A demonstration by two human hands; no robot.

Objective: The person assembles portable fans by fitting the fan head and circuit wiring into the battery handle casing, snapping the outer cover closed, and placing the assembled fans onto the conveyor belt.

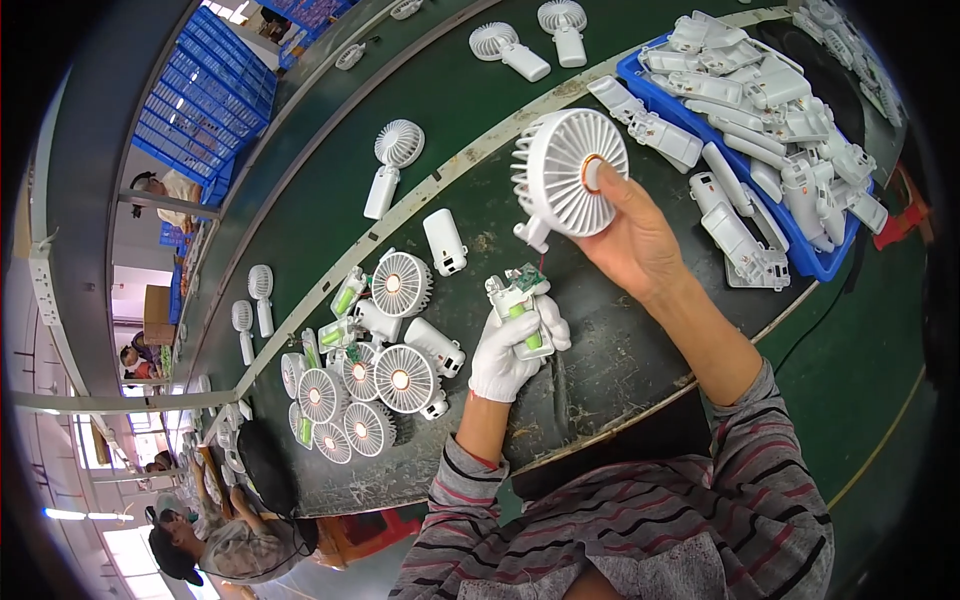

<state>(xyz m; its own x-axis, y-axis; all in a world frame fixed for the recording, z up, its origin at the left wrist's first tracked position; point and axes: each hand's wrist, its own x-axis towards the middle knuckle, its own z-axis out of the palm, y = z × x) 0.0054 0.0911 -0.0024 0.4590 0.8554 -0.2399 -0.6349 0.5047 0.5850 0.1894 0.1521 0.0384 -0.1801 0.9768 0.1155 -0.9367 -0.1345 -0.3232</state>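
Observation:
My right hand (pixel 632 232) is bare and closed on a white round fan head (pixel 580 135), lifted above the workbench, its thumb on the copper-ringed hub. A thin wire runs down from the fan head's short neck. Below it, my white-gloved left hand (pixel 505 355) grips an opened fan handle (pixel 528 325). A green battery and a small green circuit board (pixel 522 280) show in that handle. Just beyond lies a white handle cover (pixel 444 242) on the bench. A cluster of fan heads (pixel 368 428) with opened handles rests to the left.
A blue bin (pixel 745 175) heaped with white handle shells stands at the right, more shells (pixel 735 235) lying beside it. Past the pale rail, whole handheld fans (pixel 398 145) lie on a green belt (pixel 330 205). A co-worker (pixel 235 535) sits at the lower left.

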